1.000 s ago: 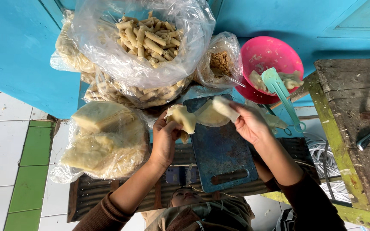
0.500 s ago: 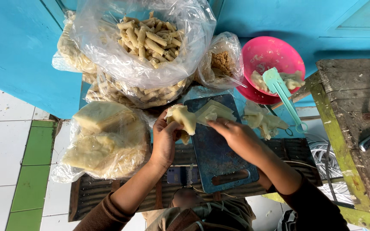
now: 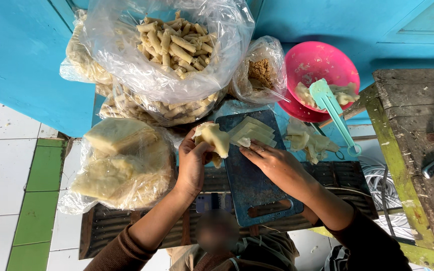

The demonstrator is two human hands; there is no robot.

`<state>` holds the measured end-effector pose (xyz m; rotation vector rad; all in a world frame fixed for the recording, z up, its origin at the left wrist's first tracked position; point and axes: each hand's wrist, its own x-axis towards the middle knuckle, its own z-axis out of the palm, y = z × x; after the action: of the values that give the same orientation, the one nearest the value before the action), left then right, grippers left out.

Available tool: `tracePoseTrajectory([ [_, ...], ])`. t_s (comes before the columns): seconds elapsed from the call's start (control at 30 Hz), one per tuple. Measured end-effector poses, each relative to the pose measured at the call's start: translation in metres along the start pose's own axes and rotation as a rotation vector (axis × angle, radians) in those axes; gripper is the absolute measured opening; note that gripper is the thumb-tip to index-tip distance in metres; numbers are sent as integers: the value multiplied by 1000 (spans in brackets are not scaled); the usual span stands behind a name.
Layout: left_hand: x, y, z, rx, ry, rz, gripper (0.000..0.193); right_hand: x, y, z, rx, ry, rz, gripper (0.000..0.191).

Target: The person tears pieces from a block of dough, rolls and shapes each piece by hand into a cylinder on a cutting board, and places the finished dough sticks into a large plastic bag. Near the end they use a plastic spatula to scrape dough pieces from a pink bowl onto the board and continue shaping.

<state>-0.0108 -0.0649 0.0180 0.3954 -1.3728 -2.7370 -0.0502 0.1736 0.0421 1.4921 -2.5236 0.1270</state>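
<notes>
Left hand [image 3: 193, 163] grips a folded pale dough piece [image 3: 213, 138], fingers curled around it, above the near-left edge of the dark blue cutting board [image 3: 257, 193]. Right hand [image 3: 272, 161] rests fingertips, narrowly spread, on stacked thin wrapper sheets [image 3: 252, 131] lying on the board. Far right: pink bowl [image 3: 322, 62] holding a green spatula [image 3: 335, 110]. Far: clear bag of rolled pieces [image 3: 172, 45].

Both arms wear dark brown long sleeves. The left sleeve [image 3: 119, 251] is pushed back, leaving the forearm bare from near the elbow to the wrist; its cuff looks ribbed. The right sleeve [image 3: 372, 243] is darker in shadow and ends at mid-forearm. The hands are bare and ungloved. The left hand [image 3: 193, 163] shows no jewellery; the right hand [image 3: 272, 163] has a thin ring on one finger.
</notes>
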Motion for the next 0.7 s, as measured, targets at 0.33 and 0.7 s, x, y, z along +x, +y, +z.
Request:
tracePoseTrajectory([
  [0.33,-4,5,5,-36,-29,-31,49,6,-13,-10,-133,48,-71,69],
  [0.7,-7,-8,6,33,-161,-75,50,-3,-12,-17,390,488,238,24],
])
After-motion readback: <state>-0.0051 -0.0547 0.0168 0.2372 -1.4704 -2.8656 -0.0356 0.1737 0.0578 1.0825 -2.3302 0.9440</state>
